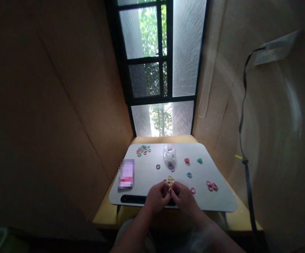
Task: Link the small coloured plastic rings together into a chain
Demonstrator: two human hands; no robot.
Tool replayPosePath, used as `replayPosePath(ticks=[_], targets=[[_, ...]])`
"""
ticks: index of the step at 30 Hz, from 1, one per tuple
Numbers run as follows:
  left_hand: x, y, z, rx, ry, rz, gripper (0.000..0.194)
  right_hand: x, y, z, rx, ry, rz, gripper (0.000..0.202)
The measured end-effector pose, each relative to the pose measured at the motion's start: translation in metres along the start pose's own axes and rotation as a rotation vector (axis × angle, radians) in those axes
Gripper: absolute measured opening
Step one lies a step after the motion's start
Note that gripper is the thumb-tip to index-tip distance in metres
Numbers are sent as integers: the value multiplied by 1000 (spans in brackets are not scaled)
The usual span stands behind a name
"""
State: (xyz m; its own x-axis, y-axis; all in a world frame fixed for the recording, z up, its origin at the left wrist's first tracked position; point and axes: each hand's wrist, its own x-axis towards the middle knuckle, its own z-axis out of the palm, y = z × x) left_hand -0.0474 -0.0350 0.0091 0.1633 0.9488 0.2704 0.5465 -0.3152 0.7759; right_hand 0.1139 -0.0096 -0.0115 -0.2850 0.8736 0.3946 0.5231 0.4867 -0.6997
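Note:
My left hand (157, 197) and my right hand (184, 197) meet at the front edge of the white lap table (141, 172), fingertips pinched together. Between them is a small pale-yellow hair tie (170, 189), partly hidden by the fingers. Just beyond the fingertips lie several yellow hair ties (171, 178). A pink hair tie (192, 190) is beside my right hand. Farther back are purple hair ties (171, 167) in front of a clear plastic jar (169, 155), and a dark hair tie (158, 167) to their left.
Red (186, 161), green (199, 160), blue (189, 175) and pink hair-tie groups (212, 186) lie on the right. A mixed pile (143, 151) sits at back left, above a phone (126, 174). A black slot (133, 199) runs along the front. A cable (243, 116) hangs at right.

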Motion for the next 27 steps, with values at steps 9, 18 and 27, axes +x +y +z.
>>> replayPosePath(ticks=[9,18,27], targets=[[0,-2,0,-32,-1,-3,10,-1,-3,-2,8,-20,20,14],[0,-6,3,-19,23,-10,14,-1,-3,0,-14,-13,23,13],[2,-12,5,-26,28,-31,8,-1,2,3,-18,11,20,7]])
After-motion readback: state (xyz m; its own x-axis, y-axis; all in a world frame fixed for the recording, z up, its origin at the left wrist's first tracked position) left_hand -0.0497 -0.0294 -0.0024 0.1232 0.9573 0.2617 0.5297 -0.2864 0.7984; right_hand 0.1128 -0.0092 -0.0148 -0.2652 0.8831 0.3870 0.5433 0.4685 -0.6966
